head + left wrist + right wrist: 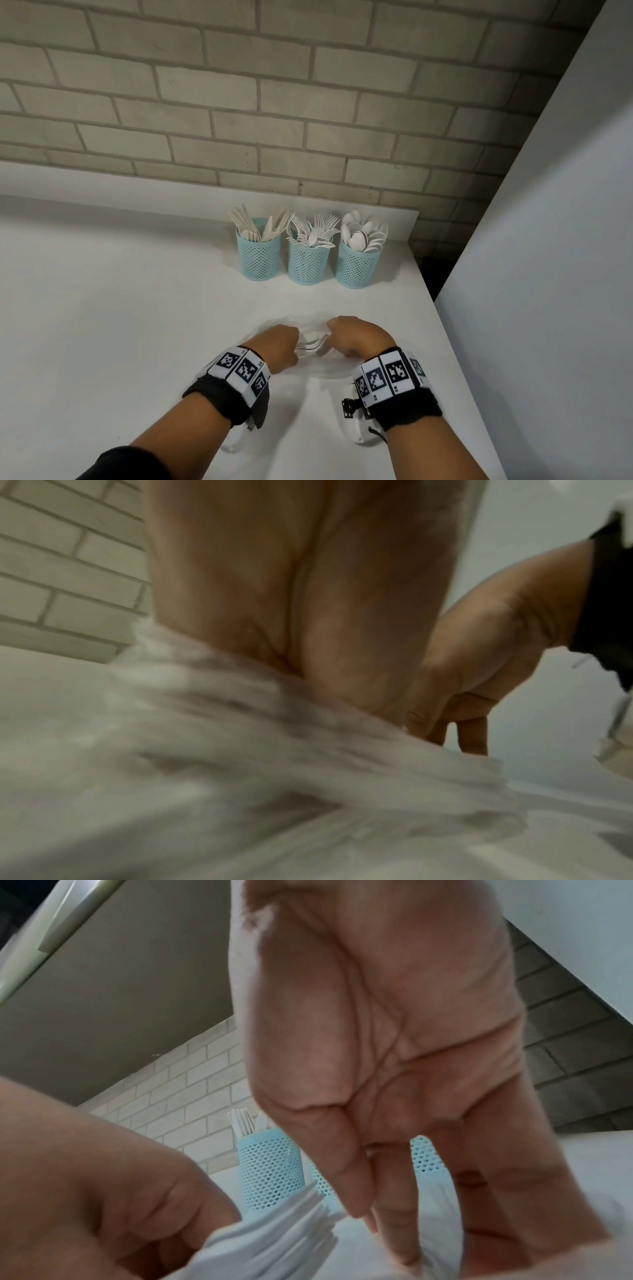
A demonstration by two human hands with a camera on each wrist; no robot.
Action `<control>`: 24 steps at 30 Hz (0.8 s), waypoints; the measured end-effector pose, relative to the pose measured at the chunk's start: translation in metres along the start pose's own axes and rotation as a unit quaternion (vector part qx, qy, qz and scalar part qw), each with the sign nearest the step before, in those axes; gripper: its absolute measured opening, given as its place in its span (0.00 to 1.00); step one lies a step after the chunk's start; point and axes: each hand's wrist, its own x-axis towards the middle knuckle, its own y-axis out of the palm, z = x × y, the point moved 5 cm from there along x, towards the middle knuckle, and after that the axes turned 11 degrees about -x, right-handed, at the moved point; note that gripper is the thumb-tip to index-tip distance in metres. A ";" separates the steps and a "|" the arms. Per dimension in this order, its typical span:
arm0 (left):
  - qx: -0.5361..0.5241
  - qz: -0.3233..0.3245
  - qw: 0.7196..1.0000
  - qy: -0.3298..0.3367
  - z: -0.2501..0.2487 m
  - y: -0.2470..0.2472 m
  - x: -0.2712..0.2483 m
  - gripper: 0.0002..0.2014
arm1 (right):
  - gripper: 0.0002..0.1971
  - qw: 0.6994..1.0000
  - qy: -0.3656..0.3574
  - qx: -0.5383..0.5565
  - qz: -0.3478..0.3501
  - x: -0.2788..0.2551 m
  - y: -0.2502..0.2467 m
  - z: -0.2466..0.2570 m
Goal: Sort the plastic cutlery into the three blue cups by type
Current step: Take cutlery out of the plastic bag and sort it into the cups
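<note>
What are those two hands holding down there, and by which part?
A bunch of white plastic forks. The left hand grips the handle end; the right hand holds the tine end.

Three pale blue cups (308, 263) of perforated matt plastic hold smooth white plastic cutlery (313, 229) on a smooth, matt white counter (120, 308), backed by a rough, matt brick wall (239, 102); black cloth wristbands (219, 394) carry printed tags.
</note>
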 end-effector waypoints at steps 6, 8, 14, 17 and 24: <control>-0.108 -0.016 0.994 0.020 0.010 -0.010 -0.001 0.12 | 0.21 0.999 -0.011 -0.042 -0.006 -0.005 -0.002 0.000; -0.157 -0.035 0.987 0.024 0.011 -0.019 -0.004 0.06 | 0.23 0.998 -0.023 -0.057 -0.005 -0.008 -0.004 0.000; -0.412 -0.084 0.907 0.022 0.019 -0.037 -0.010 0.13 | 0.26 0.996 -0.041 -0.081 0.016 -0.004 0.000 0.000; -0.495 -0.130 0.859 0.018 0.024 -0.046 -0.010 0.07 | 0.29 0.994 -0.056 -0.090 0.023 0.001 0.003 0.002; -0.596 -0.134 0.791 0.028 0.014 -0.063 -0.004 0.05 | 0.30 0.992 -0.073 -0.095 0.026 0.002 0.003 0.000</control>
